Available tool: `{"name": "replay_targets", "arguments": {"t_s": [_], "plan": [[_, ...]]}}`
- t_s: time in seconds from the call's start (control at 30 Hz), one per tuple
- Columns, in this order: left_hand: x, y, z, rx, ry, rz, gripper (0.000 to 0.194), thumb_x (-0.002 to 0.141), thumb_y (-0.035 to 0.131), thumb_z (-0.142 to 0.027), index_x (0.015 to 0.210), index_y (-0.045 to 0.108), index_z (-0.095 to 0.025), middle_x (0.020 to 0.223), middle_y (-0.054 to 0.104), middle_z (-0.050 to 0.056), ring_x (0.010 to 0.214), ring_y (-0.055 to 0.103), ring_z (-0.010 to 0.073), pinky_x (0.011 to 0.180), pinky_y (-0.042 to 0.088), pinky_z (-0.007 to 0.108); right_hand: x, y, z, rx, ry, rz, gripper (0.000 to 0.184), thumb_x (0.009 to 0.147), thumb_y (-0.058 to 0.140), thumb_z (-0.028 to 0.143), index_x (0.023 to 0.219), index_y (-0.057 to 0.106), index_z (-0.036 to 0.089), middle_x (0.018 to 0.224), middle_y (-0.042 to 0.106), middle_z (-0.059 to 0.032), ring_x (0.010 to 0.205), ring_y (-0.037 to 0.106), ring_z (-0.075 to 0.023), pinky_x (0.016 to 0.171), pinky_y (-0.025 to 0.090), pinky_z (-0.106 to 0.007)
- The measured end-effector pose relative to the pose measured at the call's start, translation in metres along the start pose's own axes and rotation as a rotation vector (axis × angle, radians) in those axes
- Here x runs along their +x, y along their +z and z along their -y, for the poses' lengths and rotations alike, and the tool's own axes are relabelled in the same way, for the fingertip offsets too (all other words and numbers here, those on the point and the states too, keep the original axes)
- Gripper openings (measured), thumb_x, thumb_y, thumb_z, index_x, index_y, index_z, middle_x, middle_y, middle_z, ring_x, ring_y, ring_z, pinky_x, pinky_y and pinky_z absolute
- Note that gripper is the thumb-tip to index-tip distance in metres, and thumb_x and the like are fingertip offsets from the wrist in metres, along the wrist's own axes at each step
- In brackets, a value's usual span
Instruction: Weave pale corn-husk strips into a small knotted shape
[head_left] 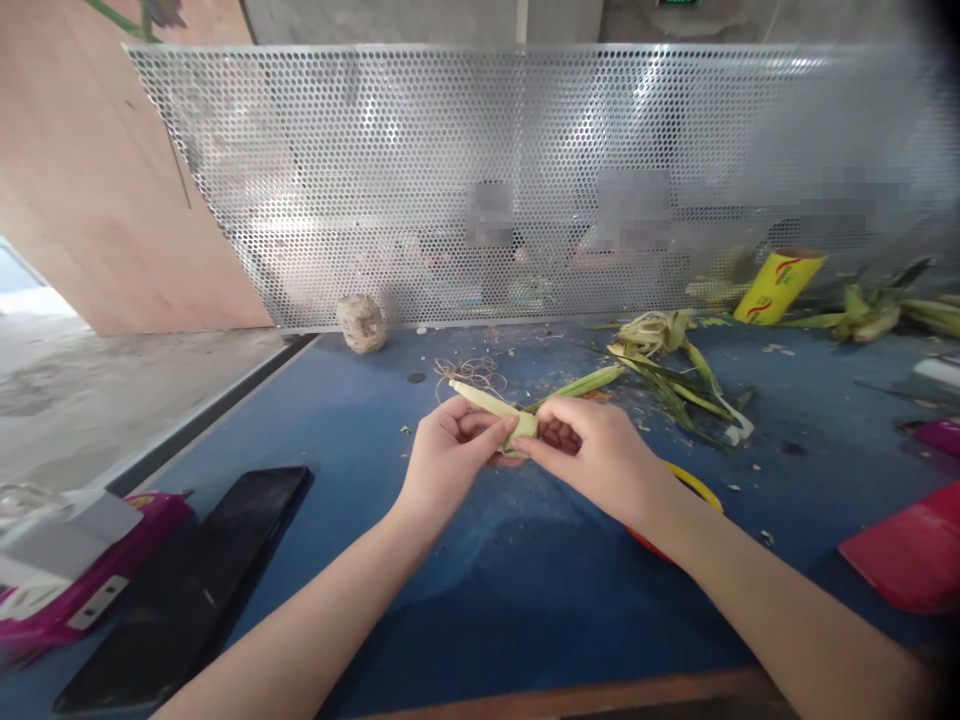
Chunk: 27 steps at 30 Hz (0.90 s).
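Note:
Over the middle of the blue table, both hands grip a pale, folded corn husk (486, 398). My left hand (450, 455) pinches it between thumb and fingers, and a narrow tip sticks out up and to the left. Close beside it, my right hand (600, 450) pinches the wider end, thumb and fingertips almost touching the left thumb. My fingers cover part of the husk's lower end. Just beyond the hands lie a loose tangle of thin string (476, 374) and a long green husk strip (581, 384).
A heap of husks (656, 335) and a yellow tube (780, 288) stand toward the back right, before a perforated metal panel (450, 150). A black phone (195, 580) and purple power strip (161, 525) lie left. A yellow-and-red object (697, 486) is partly under my right forearm.

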<state>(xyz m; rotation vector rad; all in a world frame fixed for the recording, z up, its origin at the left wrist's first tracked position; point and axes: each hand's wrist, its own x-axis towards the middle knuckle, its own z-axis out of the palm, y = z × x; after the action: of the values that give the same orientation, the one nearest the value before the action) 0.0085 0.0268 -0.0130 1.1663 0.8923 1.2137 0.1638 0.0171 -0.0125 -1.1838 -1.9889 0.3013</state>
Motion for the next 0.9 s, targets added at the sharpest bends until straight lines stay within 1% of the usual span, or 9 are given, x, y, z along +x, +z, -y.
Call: {"name": "replay_targets", "arguments": {"t_s": [0.1,0.23,0.37,0.43,0.5,0.57,0.7,0.8,0.9], "plan": [[0.000,0.001,0.000,0.016,0.013,0.006,0.019,0.062,0.074,-0.018,0.076,0.062,-0.012,0.064,0.070,0.001,0.057,0.065,0.0129,0.054,0.057,0.024,-0.001,0.001,-0.002,-0.107,-0.073,0.007,0.030,0.078,0.061,0.028,0.059,0.040,0.020,0.053,0.044,0.0054,0.048,0.040,-0.0088,0.046,0.031,-0.021],[-0.001,0.002,0.000,0.036,0.024,0.006,0.018,0.064,0.073,-0.019,0.077,0.062,-0.012,0.066,0.070,0.002,0.058,0.065,0.0133,0.056,0.057,0.025,-0.001,0.000,-0.003,-0.141,-0.094,0.007,0.028,0.079,0.060,0.027,0.060,0.041,0.020,0.053,0.043,0.0057,0.047,0.040,-0.0086,0.046,0.031,-0.021],[-0.003,0.002,-0.001,0.040,0.030,0.022,0.018,0.070,0.070,-0.027,0.077,0.062,-0.012,0.067,0.071,0.003,0.057,0.065,0.0131,0.056,0.057,0.025,0.000,-0.001,-0.002,-0.158,-0.105,0.003,0.030,0.079,0.060,0.026,0.059,0.038,0.020,0.053,0.042,0.0056,0.049,0.040,-0.0088,0.047,0.030,-0.021],[-0.003,0.003,-0.002,0.038,0.036,0.031,0.020,0.068,0.072,-0.027,0.075,0.061,-0.012,0.066,0.070,0.002,0.057,0.065,0.0124,0.056,0.057,0.024,-0.001,-0.001,-0.001,-0.152,-0.101,0.009,0.032,0.080,0.060,0.026,0.059,0.037,0.020,0.054,0.042,0.0054,0.049,0.039,-0.0088,0.048,0.030,-0.022],[-0.003,0.003,-0.002,0.033,0.029,0.034,0.023,0.062,0.077,-0.022,0.075,0.061,-0.012,0.066,0.070,0.001,0.057,0.065,0.0120,0.056,0.057,0.024,-0.001,-0.002,-0.001,-0.144,-0.101,0.010,0.032,0.080,0.060,0.027,0.058,0.037,0.019,0.054,0.043,0.0052,0.049,0.039,-0.0086,0.048,0.031,-0.022],[-0.002,0.002,-0.001,0.015,0.000,0.030,0.027,0.058,0.079,-0.019,0.076,0.061,-0.012,0.065,0.069,0.000,0.058,0.065,0.0123,0.056,0.058,0.024,-0.001,-0.003,-0.002,-0.137,-0.116,0.014,0.030,0.079,0.061,0.027,0.060,0.040,0.019,0.055,0.044,0.0050,0.050,0.040,-0.0085,0.049,0.031,-0.022],[0.001,-0.001,-0.001,-0.044,-0.033,0.032,0.028,0.058,0.080,-0.019,0.077,0.061,-0.012,0.065,0.068,0.000,0.057,0.065,0.0122,0.054,0.057,0.023,-0.001,-0.008,-0.003,-0.067,-0.145,0.033,0.020,0.078,0.063,0.032,0.070,0.050,0.019,0.060,0.049,0.0040,0.052,0.044,-0.0092,0.049,0.034,-0.021],[0.002,-0.002,-0.003,-0.076,-0.035,0.058,0.029,0.056,0.080,-0.018,0.078,0.061,-0.012,0.067,0.069,0.000,0.058,0.065,0.0124,0.055,0.057,0.023,0.000,-0.014,-0.003,0.009,-0.154,0.053,0.012,0.084,0.053,0.027,0.076,0.053,0.018,0.063,0.052,0.0027,0.054,0.047,-0.0092,0.052,0.037,-0.021],[0.002,-0.002,-0.005,-0.105,-0.024,0.087,0.028,0.057,0.080,-0.016,0.078,0.062,-0.013,0.067,0.069,0.000,0.057,0.066,0.0132,0.054,0.057,0.024,0.000,-0.016,-0.002,0.036,-0.190,0.050,0.011,0.086,0.049,0.021,0.077,0.053,0.018,0.064,0.053,0.0022,0.054,0.047,-0.0091,0.053,0.038,-0.022]]}}
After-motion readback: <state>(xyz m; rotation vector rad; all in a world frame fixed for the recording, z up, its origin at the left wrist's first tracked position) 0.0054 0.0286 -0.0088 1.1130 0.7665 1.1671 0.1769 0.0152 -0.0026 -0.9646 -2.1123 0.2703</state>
